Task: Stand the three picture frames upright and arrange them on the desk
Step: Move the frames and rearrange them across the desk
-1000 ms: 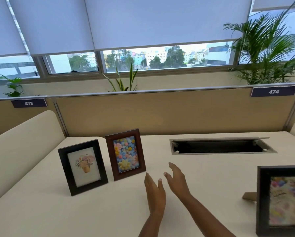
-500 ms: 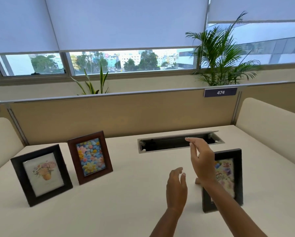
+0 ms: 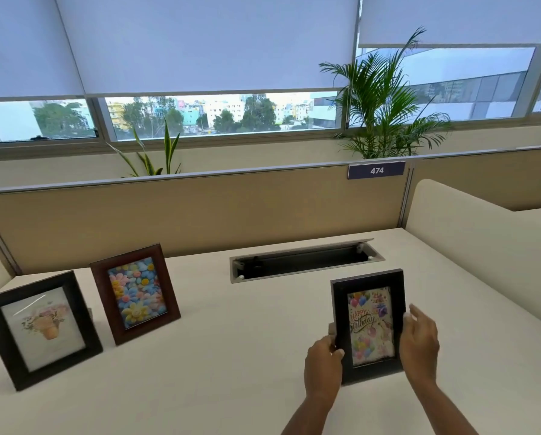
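Observation:
Three picture frames stand upright on the cream desk (image 3: 231,356). A black frame with a flowerpot picture (image 3: 40,328) is at the far left. Beside it stands a brown frame with colourful flowers (image 3: 136,292). At the right stands a black frame with a "Happy Birthday" card (image 3: 369,324). My left hand (image 3: 324,365) grips that frame's lower left edge. My right hand (image 3: 419,340) holds its right edge, fingers curled behind it.
An open cable tray slot (image 3: 303,260) is set into the desk behind the birthday frame. A tan partition (image 3: 200,221) runs along the back, with a cream divider (image 3: 482,246) on the right. Plants stand behind the partition.
My view has turned to the right. Both hands have moved from the middle of the desk to the birthday frame and taken hold of its two sides.

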Demonstrator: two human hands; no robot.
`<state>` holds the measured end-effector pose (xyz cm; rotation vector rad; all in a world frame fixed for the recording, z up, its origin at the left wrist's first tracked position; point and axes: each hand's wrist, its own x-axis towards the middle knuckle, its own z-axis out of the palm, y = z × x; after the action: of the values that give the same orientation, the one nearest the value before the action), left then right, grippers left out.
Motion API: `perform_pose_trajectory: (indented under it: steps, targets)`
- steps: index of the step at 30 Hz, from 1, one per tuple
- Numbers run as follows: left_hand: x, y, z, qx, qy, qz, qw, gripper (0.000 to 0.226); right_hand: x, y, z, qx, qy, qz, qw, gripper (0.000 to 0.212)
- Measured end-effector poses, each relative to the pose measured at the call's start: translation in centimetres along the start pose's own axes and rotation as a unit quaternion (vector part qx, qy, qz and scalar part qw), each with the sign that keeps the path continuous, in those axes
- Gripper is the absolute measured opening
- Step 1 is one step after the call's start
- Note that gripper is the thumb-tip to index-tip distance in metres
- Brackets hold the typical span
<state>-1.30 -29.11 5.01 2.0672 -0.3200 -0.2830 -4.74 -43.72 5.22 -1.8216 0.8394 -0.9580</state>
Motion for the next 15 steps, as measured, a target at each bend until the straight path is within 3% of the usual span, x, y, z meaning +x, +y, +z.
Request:
perform_pose_trajectory:
  steps: [5,9,15]
  targets:
    - [-0.3,-1.5,0.3,0.055,-0.037,-0.016,0.998,0.023,-1.6,3.8,-0.1,-0.004,-0.077,0.073,0.994,0.036]
    - [-0.1,-1.9,0.3,0.063,-0.042,-0.018,0.997,0.017,-1.6,4.5,0.0,0.011,-0.069,0.106,0.992,0.031]
    - [1.1,-3.5,-2.3,0.038,0.018,-0.037,0.998,0.022,-1.8,2.8,3.6,0.056,-0.097,0.110,0.988,0.029]
